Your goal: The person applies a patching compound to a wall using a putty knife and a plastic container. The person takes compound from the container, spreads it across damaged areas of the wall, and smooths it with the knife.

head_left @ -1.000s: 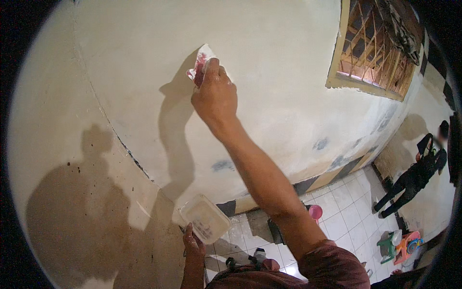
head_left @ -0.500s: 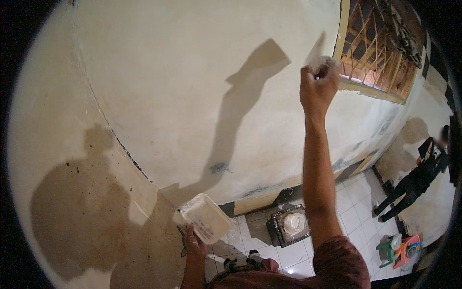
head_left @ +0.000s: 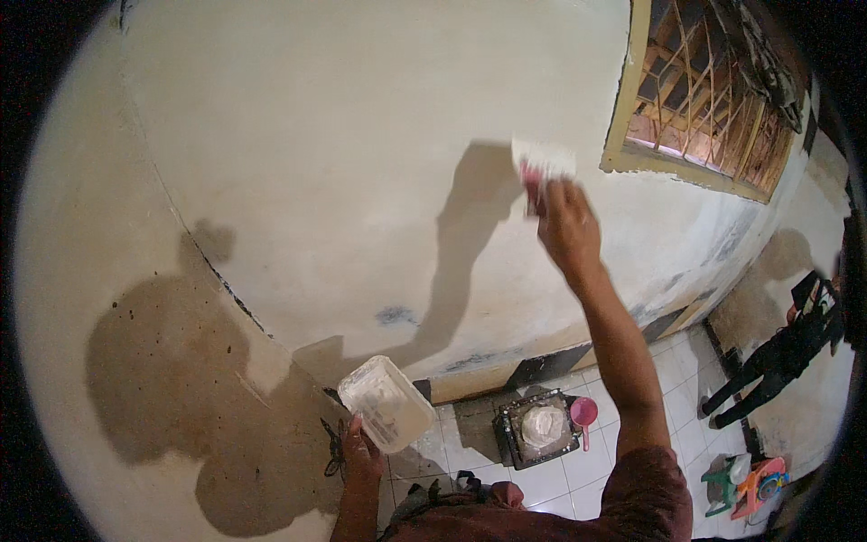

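Note:
My right hand [head_left: 571, 221] is raised at the pale wall [head_left: 325, 163], left of and below the window's corner. Its fingers are closed round the reddish handle of a putty knife [head_left: 544, 159], slightly blurred, whose wide whitish blade points up. Whether the blade touches the wall, I cannot tell. Low on the left, my left hand [head_left: 361, 453] grips the near edge of a white rectangular plastic tub [head_left: 408, 417]. Whitish paste is smeared inside it. Some of that hand's fingers are hidden under the tub.
A barred window [head_left: 614, 135] is at upper right. On the tiled floor, a dark square stand [head_left: 515, 452] bears a white, paste-filled bag or bowl [head_left: 544, 425], beside a pink dipper [head_left: 583, 412]. Green and orange stools [head_left: 750, 483] and a person in dark clothes [head_left: 772, 361] are at right.
My right hand has swung down and left, away from the window, and the putty knife's blade has turned its broad face into view. The pink dipper has appeared from behind my arm.

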### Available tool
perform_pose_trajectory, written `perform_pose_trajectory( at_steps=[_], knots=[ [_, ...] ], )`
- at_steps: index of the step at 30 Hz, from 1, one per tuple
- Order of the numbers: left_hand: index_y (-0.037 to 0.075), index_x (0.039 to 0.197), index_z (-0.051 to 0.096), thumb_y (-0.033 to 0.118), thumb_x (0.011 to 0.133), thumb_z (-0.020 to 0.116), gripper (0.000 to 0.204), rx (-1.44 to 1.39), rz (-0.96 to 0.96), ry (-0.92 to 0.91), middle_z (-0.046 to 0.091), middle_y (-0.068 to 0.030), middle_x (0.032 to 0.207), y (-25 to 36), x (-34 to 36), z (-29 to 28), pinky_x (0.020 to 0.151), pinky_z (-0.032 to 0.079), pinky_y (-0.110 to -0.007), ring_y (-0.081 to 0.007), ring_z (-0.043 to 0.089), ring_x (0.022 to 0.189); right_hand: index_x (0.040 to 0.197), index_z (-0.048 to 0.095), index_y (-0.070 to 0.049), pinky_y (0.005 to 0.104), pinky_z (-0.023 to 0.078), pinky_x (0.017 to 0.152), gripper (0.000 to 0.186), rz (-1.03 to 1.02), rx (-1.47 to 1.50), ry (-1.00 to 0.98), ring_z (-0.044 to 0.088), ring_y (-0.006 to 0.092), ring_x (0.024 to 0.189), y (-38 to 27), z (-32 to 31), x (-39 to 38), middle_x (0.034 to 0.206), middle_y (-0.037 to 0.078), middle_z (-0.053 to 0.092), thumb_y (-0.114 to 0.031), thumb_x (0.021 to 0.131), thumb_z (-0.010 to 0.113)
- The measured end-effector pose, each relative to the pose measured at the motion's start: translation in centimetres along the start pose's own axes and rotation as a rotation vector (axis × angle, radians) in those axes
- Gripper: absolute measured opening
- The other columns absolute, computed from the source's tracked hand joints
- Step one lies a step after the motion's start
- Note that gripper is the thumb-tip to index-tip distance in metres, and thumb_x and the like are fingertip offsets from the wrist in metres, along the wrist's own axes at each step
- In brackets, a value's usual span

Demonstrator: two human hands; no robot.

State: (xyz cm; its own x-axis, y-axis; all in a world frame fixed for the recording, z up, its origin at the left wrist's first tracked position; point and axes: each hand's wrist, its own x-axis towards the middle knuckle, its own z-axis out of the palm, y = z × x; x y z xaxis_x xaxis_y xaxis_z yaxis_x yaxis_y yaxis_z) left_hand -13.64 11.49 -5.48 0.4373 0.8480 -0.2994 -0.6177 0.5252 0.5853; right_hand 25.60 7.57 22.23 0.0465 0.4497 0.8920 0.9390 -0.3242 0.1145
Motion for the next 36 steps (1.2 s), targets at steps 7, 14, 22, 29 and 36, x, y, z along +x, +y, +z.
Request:
perform_pose_trajectory(
  at_steps=[7, 14, 22, 29, 36],
  knots=[
    [0.002, 0.124, 0.05, 0.028, 0.091, 0.055, 0.043, -0.027, 0.007, -0.015, 0.061, -0.0127, 0.114, -1.7, -0.3, 1.7, 0.088, 0.05, -0.045, -0.0284, 0.06, 0.103, 0.113, 0.053, -0.015, 0.0389, 0.055, 0.068, 0.029, -0.191, -0.066, 0.184, 0.062, 0.0284, 0.09, -0.5, -3.6, 14.4, 0.095, 0.009, 0.059, -0.01, 0.084, 0.058],
    [0.002, 0.125, 0.048, 0.029, 0.09, 0.056, 0.045, -0.026, 0.034, 0.066, 0.06, -0.0143, 0.114, -3.2, -2.2, 4.1, 0.086, 0.051, -0.048, -0.0318, 0.059, 0.102, 0.127, 0.051, -0.015, 0.0416, 0.055, 0.078, 0.044, -0.421, -0.025, 0.009, 0.062, 0.028, 0.095, -2.2, 2.7, 3.4, 0.104, 0.008, 0.059, -0.013, 0.083, 0.059],
    [0.002, 0.124, 0.049, 0.029, 0.089, 0.059, 0.045, -0.064, -0.008, 0.056, 0.06, -0.0146, 0.112, -4.7, -2.3, 2.1, 0.085, 0.051, -0.048, -0.031, 0.06, 0.1, 0.095, 0.057, -0.008, 0.0417, 0.052, 0.073, 0.021, -0.23, 0.096, 0.014, 0.06, 0.033, 0.088, 1.9, -2.4, 2.2, 0.094, 0.014, 0.059, -0.002, 0.075, 0.061],
    [0.002, 0.123, 0.051, 0.03, 0.09, 0.059, 0.044, 0.01, 0.079, 0.002, 0.06, -0.0128, 0.113, -5.5, -2.0, 3.7, 0.085, 0.051, -0.047, -0.0295, 0.061, 0.101, 0.106, 0.052, -0.012, 0.046, 0.053, 0.065, 0.025, -0.203, -0.098, 0.215, 0.063, 0.0339, 0.084, 6.8, -5.3, 15.3, 0.086, 0.012, 0.058, -0.008, 0.082, 0.057],
    [0.002, 0.131, 0.043, 0.031, 0.091, 0.055, 0.05, -0.05, 0.057, -0.038, 0.056, -0.0141, 0.118, -6.2, -2.7, 5.1, 0.088, 0.048, -0.051, -0.0326, 0.057, 0.106, 0.114, 0.054, -0.011, 0.0428, 0.053, 0.074, 0.036, -0.16, 0.106, -0.028, 0.061, 0.0325, 0.084, 4.1, 3.8, -2.9, 0.09, 0.01, 0.057, -0.007, 0.079, 0.06]
  ],
)
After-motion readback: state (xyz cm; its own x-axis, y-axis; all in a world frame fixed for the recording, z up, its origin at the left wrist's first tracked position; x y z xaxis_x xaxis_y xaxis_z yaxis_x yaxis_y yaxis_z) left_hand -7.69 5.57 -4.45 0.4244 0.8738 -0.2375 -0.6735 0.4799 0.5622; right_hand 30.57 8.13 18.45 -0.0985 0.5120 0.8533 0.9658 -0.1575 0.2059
